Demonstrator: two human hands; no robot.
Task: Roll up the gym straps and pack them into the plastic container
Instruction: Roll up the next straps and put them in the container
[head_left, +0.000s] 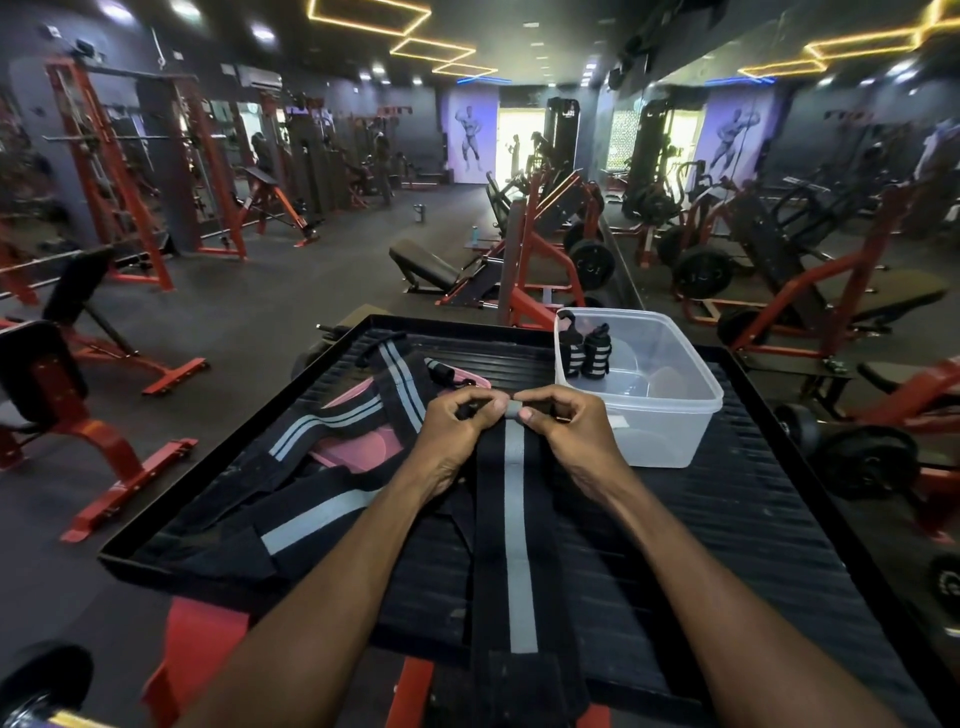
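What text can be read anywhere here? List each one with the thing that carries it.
No readable text.
Strap held by left hand and right hand: plain grey stripe, no lettering.
Plastic container: no label visible.
Wall posters: a figure only; any writing is too blurred to read.

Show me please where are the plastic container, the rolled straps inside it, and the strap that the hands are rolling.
plastic container (691, 402): head view, front right rim.
rolled straps (596, 353): head view, side of right roll.
strap being rolled (517, 525): head view, grey middle stripe.
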